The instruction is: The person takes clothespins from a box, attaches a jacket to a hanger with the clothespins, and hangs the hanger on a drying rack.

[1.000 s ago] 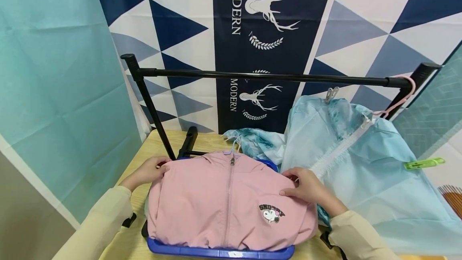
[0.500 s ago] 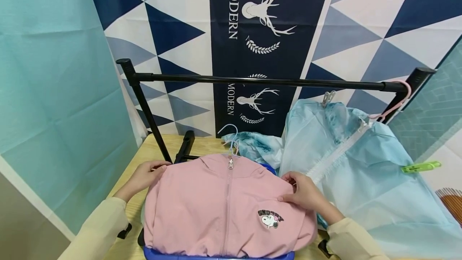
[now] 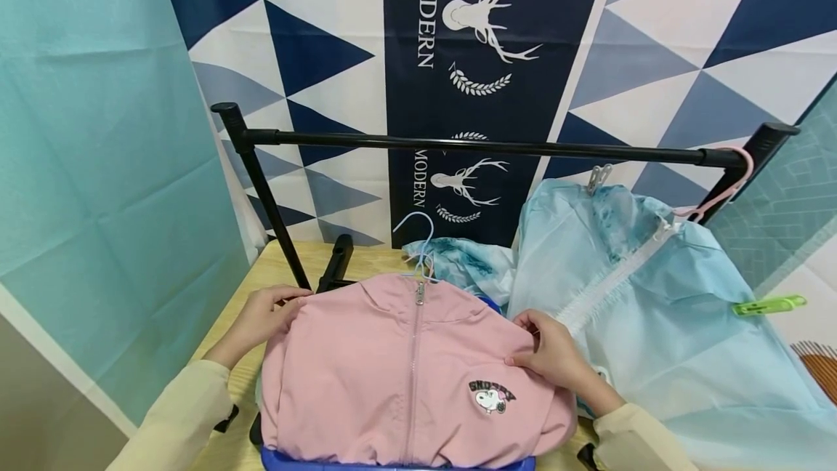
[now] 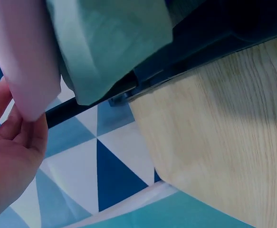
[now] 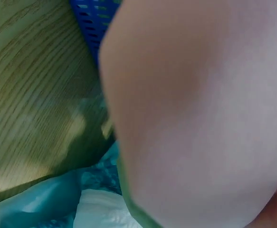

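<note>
A pink zip jacket (image 3: 353,362) with a Snoopy patch (image 3: 490,398) spreads over a blue basket (image 3: 392,467), on a light blue hanger (image 3: 423,242) whose hook stands up from the collar. My left hand (image 3: 264,318) pinches the jacket's left shoulder; the left wrist view shows its fingers (image 4: 24,135) on the pink cloth's edge. At the opposite shoulder my right hand (image 3: 552,351) pinches the cloth between thumb and fingers. In the right wrist view the jacket (image 5: 190,114) hides most of that hand. Pale green cloth (image 4: 105,47) hangs behind the jacket.
Behind the jacket a black rack's bar (image 3: 458,144) runs across the wooden table (image 3: 245,362). A light blue garment (image 3: 667,325) hangs at its right end on a pink hanger (image 3: 729,184), with a green clip (image 3: 768,304). More blue patterned cloth (image 3: 474,262) lies behind the basket.
Both hands have raised the jacket's shoulders slightly from the basket. The hanger's hook, earlier lying low at the collar, now stands upright. Both hands keep their hold.
</note>
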Tool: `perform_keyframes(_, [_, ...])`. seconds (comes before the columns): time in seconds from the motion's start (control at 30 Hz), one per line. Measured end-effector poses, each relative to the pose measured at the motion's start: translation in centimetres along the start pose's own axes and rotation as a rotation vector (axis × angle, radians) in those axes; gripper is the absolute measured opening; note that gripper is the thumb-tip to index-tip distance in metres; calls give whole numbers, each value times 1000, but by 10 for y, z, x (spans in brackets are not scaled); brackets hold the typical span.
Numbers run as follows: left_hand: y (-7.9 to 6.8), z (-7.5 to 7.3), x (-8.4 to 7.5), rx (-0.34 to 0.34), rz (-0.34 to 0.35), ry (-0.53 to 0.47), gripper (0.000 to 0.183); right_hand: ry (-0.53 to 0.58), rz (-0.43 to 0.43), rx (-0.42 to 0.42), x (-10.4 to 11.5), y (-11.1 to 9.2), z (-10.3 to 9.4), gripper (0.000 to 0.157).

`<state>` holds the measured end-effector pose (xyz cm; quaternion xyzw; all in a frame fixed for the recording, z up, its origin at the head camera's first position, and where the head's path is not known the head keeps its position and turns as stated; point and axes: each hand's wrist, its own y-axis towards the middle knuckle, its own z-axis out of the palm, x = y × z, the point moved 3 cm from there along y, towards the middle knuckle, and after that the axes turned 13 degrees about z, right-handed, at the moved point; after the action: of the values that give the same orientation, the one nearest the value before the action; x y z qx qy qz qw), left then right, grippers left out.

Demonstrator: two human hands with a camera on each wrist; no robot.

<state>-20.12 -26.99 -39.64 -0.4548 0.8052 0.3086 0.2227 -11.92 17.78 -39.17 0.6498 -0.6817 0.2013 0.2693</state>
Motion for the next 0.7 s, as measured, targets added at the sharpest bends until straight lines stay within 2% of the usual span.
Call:
perform_keyframes(0.23, [3,0,-8,-17,85,97,13,13,-20,-21,3,-1,-2,44])
perform_keyframes(0.43, [3,-2,-12,31,98,74,10,18,-52,-47,8,-2,-4,43])
perform_keyframes(0.57, [1,-5,-17,21,107,61,9,28,-35,-35,14,-4,-6,24])
perform_keyframes(0.63, [1,-7,-20,1,121,70,8,48,12,-26,17,-5,-7,13])
perform_keyframes(0.7, [0,-10,-24,-24,138,82,8,65,70,-30,20,-5,-8,11])
